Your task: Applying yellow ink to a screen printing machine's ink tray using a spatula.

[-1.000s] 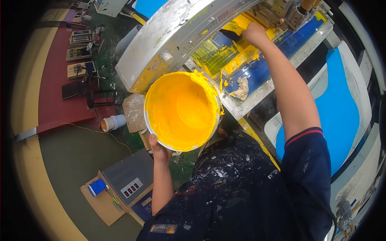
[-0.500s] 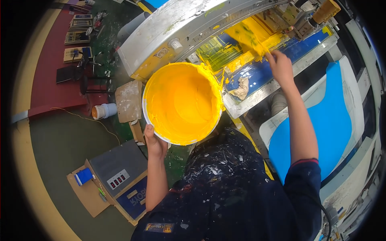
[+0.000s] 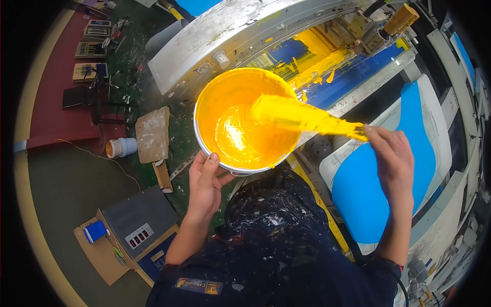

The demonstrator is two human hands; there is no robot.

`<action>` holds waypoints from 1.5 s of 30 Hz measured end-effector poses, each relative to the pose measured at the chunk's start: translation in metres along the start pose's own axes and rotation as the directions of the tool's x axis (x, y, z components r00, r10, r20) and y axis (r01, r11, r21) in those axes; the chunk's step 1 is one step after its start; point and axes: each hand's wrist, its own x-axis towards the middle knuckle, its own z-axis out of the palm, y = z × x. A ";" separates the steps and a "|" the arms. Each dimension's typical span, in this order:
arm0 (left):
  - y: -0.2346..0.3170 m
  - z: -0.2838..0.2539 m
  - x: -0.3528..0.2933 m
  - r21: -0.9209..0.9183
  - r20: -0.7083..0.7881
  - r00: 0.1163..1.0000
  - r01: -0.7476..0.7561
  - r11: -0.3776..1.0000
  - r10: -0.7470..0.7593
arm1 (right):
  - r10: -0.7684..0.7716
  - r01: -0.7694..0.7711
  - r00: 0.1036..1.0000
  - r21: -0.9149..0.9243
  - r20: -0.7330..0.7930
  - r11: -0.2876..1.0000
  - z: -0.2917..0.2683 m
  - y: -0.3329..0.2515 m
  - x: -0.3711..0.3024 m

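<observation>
A round bucket (image 3: 210, 105) coated inside with thick yellow ink tilts toward me. My left hand (image 3: 204, 181) grips its lower rim, thumb on the edge and fingers underneath. In my right hand (image 3: 396, 158) is the handle of an ink spatula (image 3: 312, 117), smeared all over with yellow. Its broad end reaches over the right rim into the bucket's mouth, somewhat blurred; whether it touches the inner wall I cannot tell. Beyond the bucket lies a blue printing screen (image 3: 337, 84) with yellow ink streaks and blobs, partly hidden by the bucket and spatula.
A grey machine body (image 3: 189, 51) runs along the screen's far side. To the right lies a bright blue curved panel (image 3: 360, 194) on a white board. A dark box (image 3: 146, 215) stands at lower left, and a small white bucket (image 3: 123, 147) lies on the floor.
My right hand has brought the spatula from the screen toward me and over the bucket. The bucket has shifted slightly right, and my left fingers now show beneath its rim.
</observation>
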 end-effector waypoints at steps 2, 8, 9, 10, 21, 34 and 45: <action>0.000 0.000 -0.001 -0.024 -0.027 1.000 -0.007 1.000 0.007 | -0.076 0.078 0.996 -0.048 0.037 0.996 0.008 0.008 -0.007; -0.008 -0.008 -0.002 -0.065 -0.037 0.998 -0.058 0.996 0.056 | -0.013 0.010 0.999 -0.058 -0.036 0.998 0.029 0.076 -0.041; -0.009 -0.009 -0.002 -0.068 -0.037 0.997 -0.069 0.995 0.067 | 0.014 -0.019 0.997 -0.072 -0.071 0.997 0.031 0.085 -0.042; -0.011 -0.013 -0.001 -0.069 -0.026 0.997 -0.068 0.995 0.067 | 0.043 -0.054 0.996 -0.139 -0.078 0.989 0.034 0.092 -0.042; -0.031 -0.076 0.024 -0.158 0.045 0.990 -0.126 0.979 0.135 | 0.551 -0.583 0.812 0.264 0.192 0.768 0.095 0.102 0.063; -0.040 -0.089 0.030 -0.123 -0.019 0.981 -0.195 0.973 0.194 | 0.564 -0.547 0.722 -0.167 0.401 0.820 0.130 0.132 0.182; -0.038 -0.089 0.032 -0.034 0.015 0.984 -0.174 0.984 0.175 | 0.574 -0.620 0.760 0.072 0.305 0.782 0.221 0.132 0.224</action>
